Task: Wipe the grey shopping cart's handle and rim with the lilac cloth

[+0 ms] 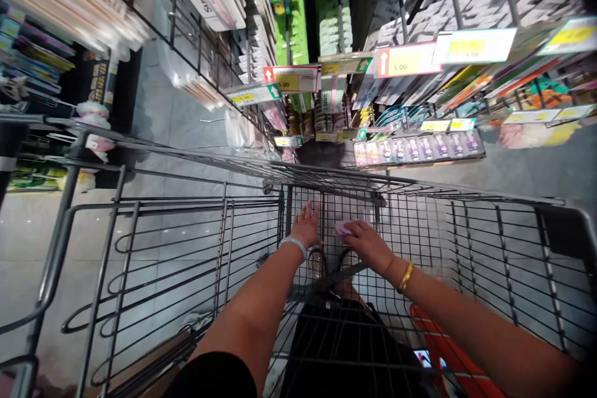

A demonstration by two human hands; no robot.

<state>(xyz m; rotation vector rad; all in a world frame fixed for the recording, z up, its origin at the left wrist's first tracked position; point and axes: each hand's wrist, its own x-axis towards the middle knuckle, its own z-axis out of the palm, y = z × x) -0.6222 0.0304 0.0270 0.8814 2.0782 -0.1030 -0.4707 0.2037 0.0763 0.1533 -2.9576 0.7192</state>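
Observation:
My right hand (368,244) reaches over the wire shopping cart (415,224) with its fingers closed on a small pale purple item (344,228). What kind of item it is I cannot make out. To its left, my left hand (306,227) is held out with the fingers spread and nothing in them. A pale bangle (295,245) circles the left wrist, and a gold bracelet (407,276) the right. Both forearms stretch forward above the cart's wire grid.
Ahead stand hanging racks of packaged goods (291,25) with price tags (293,79). A row of small boxed items (420,148) sits on a low shelf. An orange-red object (438,342) lies at the lower right. Another display (37,50) is at the far left, across grey floor tiles.

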